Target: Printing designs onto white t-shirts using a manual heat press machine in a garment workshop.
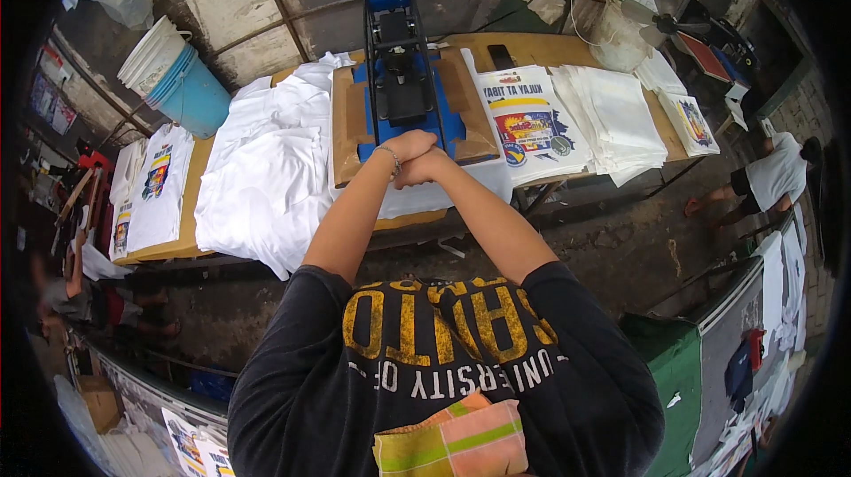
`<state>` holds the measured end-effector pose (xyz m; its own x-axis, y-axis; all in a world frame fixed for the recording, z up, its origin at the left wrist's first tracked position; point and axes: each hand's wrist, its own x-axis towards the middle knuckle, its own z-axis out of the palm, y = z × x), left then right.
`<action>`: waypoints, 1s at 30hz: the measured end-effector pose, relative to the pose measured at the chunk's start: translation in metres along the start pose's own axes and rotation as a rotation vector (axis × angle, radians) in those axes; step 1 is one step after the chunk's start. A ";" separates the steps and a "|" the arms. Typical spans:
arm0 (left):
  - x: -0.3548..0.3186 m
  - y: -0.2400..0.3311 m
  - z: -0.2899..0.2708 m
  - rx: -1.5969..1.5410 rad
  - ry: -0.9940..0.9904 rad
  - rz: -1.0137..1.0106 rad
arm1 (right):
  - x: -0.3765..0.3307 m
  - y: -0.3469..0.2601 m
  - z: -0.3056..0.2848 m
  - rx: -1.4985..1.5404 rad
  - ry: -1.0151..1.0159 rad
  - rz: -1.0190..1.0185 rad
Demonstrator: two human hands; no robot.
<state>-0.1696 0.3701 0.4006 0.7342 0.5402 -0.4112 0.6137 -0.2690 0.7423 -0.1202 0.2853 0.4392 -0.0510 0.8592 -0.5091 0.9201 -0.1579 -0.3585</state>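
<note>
A blue and black heat press (401, 109) stands on the table in front of me, a small lit display on top. Its two long black side bars run toward me, and both my hands close over their near end. My left hand (410, 145) lies uppermost and wears a bracelet at the wrist. Overlapping it from below is my right hand (423, 169); the fingers of both are partly hidden. Brown board or paper (353, 131) borders the blue plate, with white fabric (394, 202) showing under its front edge.
White shirts (266, 167) are heaped left of the press, beside printed shirts (160, 175) and stacked buckets (182, 82). To the right lie printed transfer sheets (532, 127), white sheets (612, 118) and a phone (500, 56). A fan (660, 20) stands behind. Another person (771, 171) is far right.
</note>
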 end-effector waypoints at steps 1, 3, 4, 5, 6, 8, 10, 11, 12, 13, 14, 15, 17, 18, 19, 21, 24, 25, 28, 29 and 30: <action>0.000 0.000 0.000 -0.006 -0.001 0.004 | 0.000 0.000 0.000 0.010 -0.003 -0.002; -0.001 0.000 0.000 0.002 0.009 -0.001 | 0.000 0.000 -0.001 -0.002 -0.023 0.016; -0.001 0.000 0.000 0.009 0.010 -0.002 | 0.000 0.000 -0.001 0.003 -0.022 0.014; -0.002 0.000 0.000 0.009 0.010 -0.002 | -0.001 0.000 -0.001 0.010 -0.020 0.015; -0.002 0.001 0.000 -0.044 0.000 -0.024 | -0.001 0.000 -0.001 0.014 -0.021 0.013; -0.004 0.002 0.000 -0.097 -0.011 -0.048 | 0.000 0.000 -0.001 0.009 -0.023 0.005; -0.005 0.003 0.000 -0.105 -0.009 -0.053 | 0.000 0.000 0.000 0.002 -0.028 -0.005; -0.005 0.004 0.000 -0.105 -0.010 -0.053 | 0.001 0.001 0.000 0.008 -0.017 -0.009; -0.006 0.005 0.000 -0.078 0.001 -0.047 | 0.001 0.001 0.000 0.013 -0.006 -0.013; -0.006 0.005 0.000 -0.050 0.012 -0.041 | 0.002 0.001 0.001 0.013 -0.006 -0.013; -0.006 0.005 0.000 -0.050 0.012 -0.040 | 0.002 0.001 0.001 0.009 -0.011 -0.013; -0.007 0.005 -0.001 -0.036 0.009 -0.025 | 0.003 0.001 0.001 0.001 -0.015 -0.012; -0.006 0.005 -0.001 -0.022 0.005 -0.010 | 0.002 0.001 0.000 0.006 -0.019 -0.005; -0.006 0.005 -0.001 -0.008 0.005 -0.003 | 0.002 0.000 0.000 0.001 -0.022 0.005; -0.005 0.004 -0.001 0.006 0.008 -0.004 | 0.001 0.000 -0.001 0.007 -0.022 0.003; -0.002 0.002 -0.001 -0.012 0.005 -0.012 | -0.001 -0.001 -0.002 0.015 -0.029 0.012; 0.002 -0.002 0.000 -0.011 0.005 -0.004 | -0.002 -0.002 -0.003 -0.001 -0.044 0.043; 0.003 -0.003 0.000 0.009 0.004 0.020 | -0.003 -0.002 -0.003 -0.003 -0.039 0.038; 0.004 -0.005 0.001 -0.034 0.005 -0.006 | -0.003 -0.003 -0.003 -0.019 -0.042 0.017; 0.003 -0.004 0.001 -0.034 0.005 -0.006 | -0.004 -0.003 -0.003 0.000 -0.030 -0.006; 0.002 -0.003 0.001 -0.060 0.000 -0.019 | -0.004 -0.003 -0.003 0.007 -0.018 -0.023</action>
<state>-0.1699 0.3713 0.3970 0.7227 0.5448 -0.4253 0.6088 -0.2105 0.7649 -0.1214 0.2837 0.4447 -0.0788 0.8537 -0.5148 0.9157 -0.1421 -0.3758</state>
